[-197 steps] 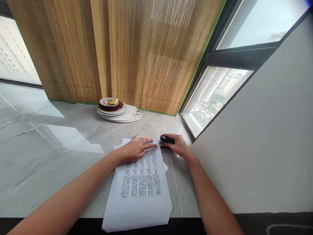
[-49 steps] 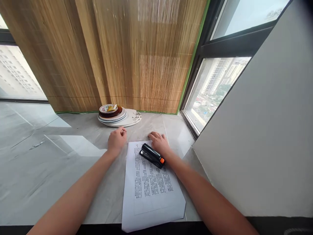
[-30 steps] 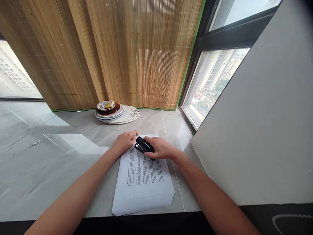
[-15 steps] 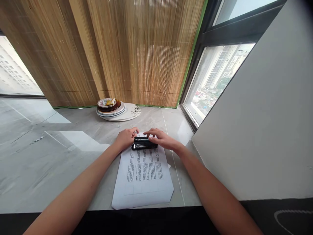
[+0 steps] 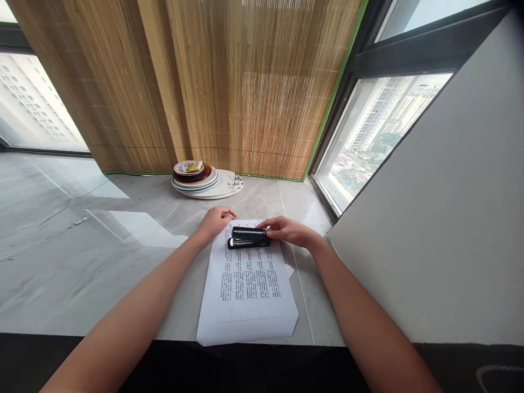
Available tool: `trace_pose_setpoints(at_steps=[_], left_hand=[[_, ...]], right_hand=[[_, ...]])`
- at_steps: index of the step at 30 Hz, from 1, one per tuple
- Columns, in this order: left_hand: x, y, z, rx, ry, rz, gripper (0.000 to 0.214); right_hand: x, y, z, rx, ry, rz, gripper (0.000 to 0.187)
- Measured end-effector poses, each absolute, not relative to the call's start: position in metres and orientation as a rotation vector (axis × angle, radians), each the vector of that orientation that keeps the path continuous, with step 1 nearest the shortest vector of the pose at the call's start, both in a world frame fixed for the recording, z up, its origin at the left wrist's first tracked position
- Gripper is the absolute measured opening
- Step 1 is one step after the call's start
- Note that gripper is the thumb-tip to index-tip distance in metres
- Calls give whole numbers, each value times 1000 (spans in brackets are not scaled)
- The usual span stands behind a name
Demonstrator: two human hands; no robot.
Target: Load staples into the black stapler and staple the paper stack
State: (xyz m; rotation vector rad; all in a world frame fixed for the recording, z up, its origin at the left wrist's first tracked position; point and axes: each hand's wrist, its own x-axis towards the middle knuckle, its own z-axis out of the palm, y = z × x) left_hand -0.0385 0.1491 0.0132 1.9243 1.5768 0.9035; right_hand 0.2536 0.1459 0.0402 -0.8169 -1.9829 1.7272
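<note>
Ideally, the right hand [image 5: 287, 231], gripping one end of the long black stapler [image 5: 247, 232] over the far part of the printed white paper sheets [image 5: 247, 319], should hold it level; the left hand [image 5: 216, 221], curled, its grip unclear, could press their far-left corner flat.

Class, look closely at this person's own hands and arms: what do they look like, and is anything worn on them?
The left hand and right hand are ungloved, with no rings visible. The forearms are bare too: no sleeves, watch or bracelet in view.
</note>
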Motion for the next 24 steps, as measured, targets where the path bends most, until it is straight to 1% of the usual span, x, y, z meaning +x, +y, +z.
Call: trace_pose_setpoints(at_steps=[5,9,12,14,16,20,22,24], left_hand=[[-41,151,10,1885,1601,877,26],[-41,151,10,1932,1610,861,26],[-43,153,10,1889,1589,890,28],[-43,155,10,1843,1584,912,29],[-44,156,9,1829,1579,919,29],[-42,155,7,1802,1543,959,27],[-40,154,8,1739,1538,1011,27],[-40,151,11,1687,1517,1087,27]], right_hand=[[255,152,37,-869,-1996,1741,47],[258,155,34,-901,-1982,1739,45],[259,153,36,-844,-2010,1721,44],[254,148,39,-796,-2059,1569,41],[245,141,43,-738,-2121,1329,40],[224,126,40,-616,-2325,897,44],[218,123,34,-649,-2317,813,39],[218,122,29,-711,-2233,846,35]])
